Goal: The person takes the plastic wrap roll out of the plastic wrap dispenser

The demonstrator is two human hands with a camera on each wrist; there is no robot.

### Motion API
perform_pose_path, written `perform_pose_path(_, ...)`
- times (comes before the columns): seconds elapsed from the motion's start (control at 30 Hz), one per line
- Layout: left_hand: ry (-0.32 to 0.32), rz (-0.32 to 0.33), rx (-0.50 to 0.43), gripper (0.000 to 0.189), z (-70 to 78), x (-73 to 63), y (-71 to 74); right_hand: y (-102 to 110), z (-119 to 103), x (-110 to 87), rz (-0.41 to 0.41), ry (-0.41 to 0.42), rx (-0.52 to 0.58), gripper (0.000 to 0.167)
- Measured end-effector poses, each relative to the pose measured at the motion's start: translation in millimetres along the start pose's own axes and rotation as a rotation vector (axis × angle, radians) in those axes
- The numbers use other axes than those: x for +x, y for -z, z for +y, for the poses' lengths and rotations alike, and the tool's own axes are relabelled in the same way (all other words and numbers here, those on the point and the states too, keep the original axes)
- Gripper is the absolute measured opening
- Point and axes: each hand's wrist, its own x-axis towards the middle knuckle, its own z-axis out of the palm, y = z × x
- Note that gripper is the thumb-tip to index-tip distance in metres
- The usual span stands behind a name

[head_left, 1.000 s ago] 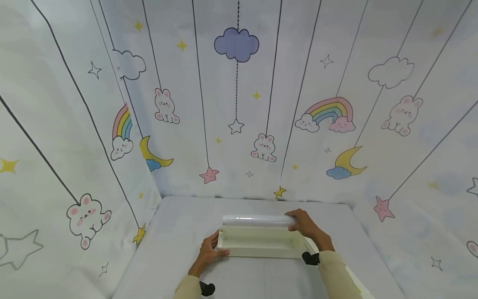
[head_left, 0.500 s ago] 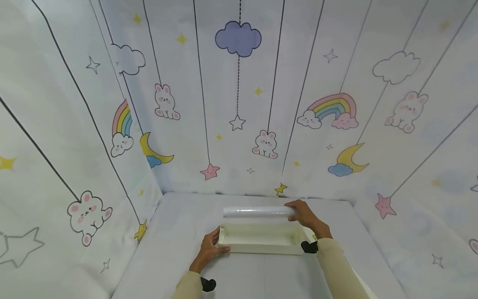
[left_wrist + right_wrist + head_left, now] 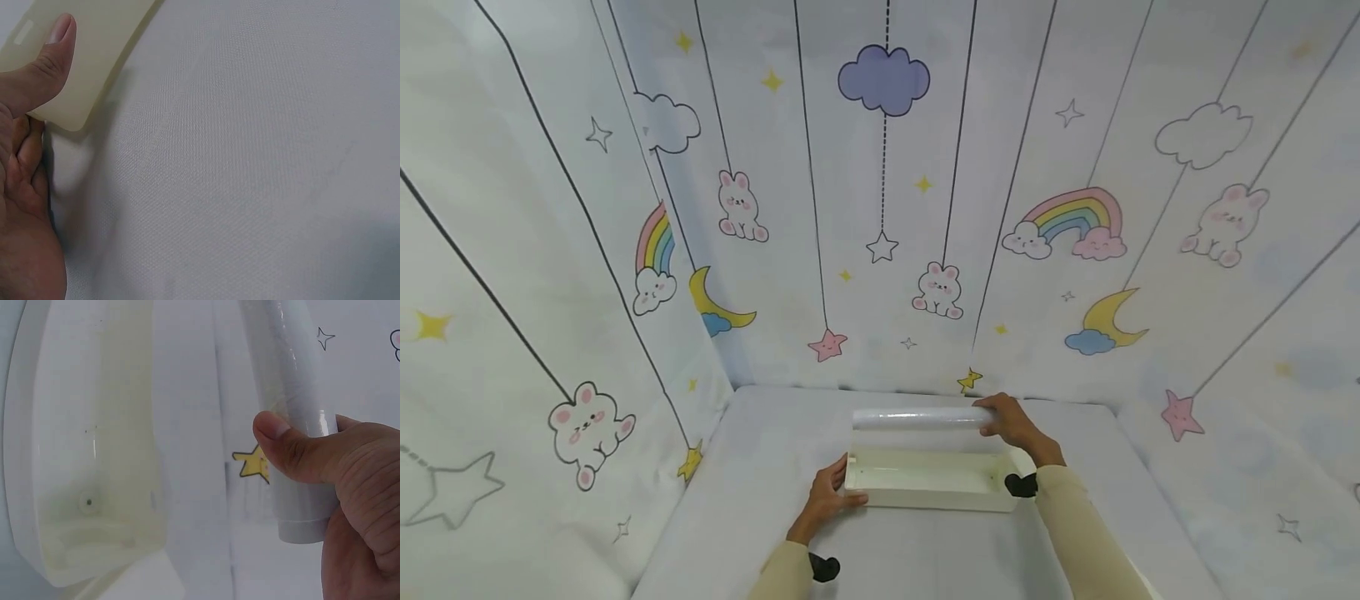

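Note:
A long cream plastic box (image 3: 931,498), open at the top and with nothing inside, lies on the white cloth. My left hand (image 3: 826,500) grips its left end, thumb on the front wall and fingers behind; the left wrist view shows the thumb flat on the box corner (image 3: 100,69). Beyond the box, my right hand (image 3: 1011,423) holds a roll of clear plastic wrap (image 3: 917,418) by its right end. In the right wrist view the thumb and fingers wrap round the shiny roll (image 3: 290,375) near its grey-white core end, apart from the box (image 3: 94,456).
White cloth (image 3: 775,450) covers the table. Its back edge meets a printed wall sheet (image 3: 880,317) with clouds, bunnies and stars, close behind the roll. A pale flat piece (image 3: 140,581) shows by the box's right end, partly hidden under the right forearm.
My right hand has moved the plastic wrap roll up and away from the box, widening the gap between them. The left hand keeps its grip on the box, which stays nearly still.

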Motion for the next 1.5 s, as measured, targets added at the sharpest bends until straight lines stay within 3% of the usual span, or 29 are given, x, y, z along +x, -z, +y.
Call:
perform_pose_path(0.3,-0.067,-0.002,0.058,0.105,-9.6,-0.5,0.9,-2.9,0.6,-1.9,0.011,0.055,0.027,0.05)
perform_pose_path(0.4,-0.056,0.002,0.046,0.105,-12.8,0.3,0.3,-4.4,3.4,-2.4,0.015,0.076,0.016,0.05)
perform_pose_path(0.63,-0.104,0.005,0.061,0.104,-14.0,0.8,-1.4,-6.3,11.9,3.5,0.019,0.041,0.01,0.052)
perform_pose_path(0.87,-0.05,0.013,0.027,0.11,-20.3,4.0,-0.3,-7.3,11.5,9.4,-0.001,-0.002,0.019,0.052)
perform_pose_path(1.03,-0.104,0.002,0.042,0.108,-23.1,5.1,0.6,-9.2,10.6,10.6,-0.006,-0.016,0.032,0.052)
perform_pose_path(1.23,-0.023,-0.004,-0.027,0.111,-26.2,7.3,-1.6,-16.5,18.7,10.6,-0.001,-0.008,0.059,0.053)
perform_pose_path(1.5,-0.009,0.0,-0.043,0.111,-27.6,8.4,-3.1,-19.0,16.7,9.8,0.002,-0.015,0.074,0.053)
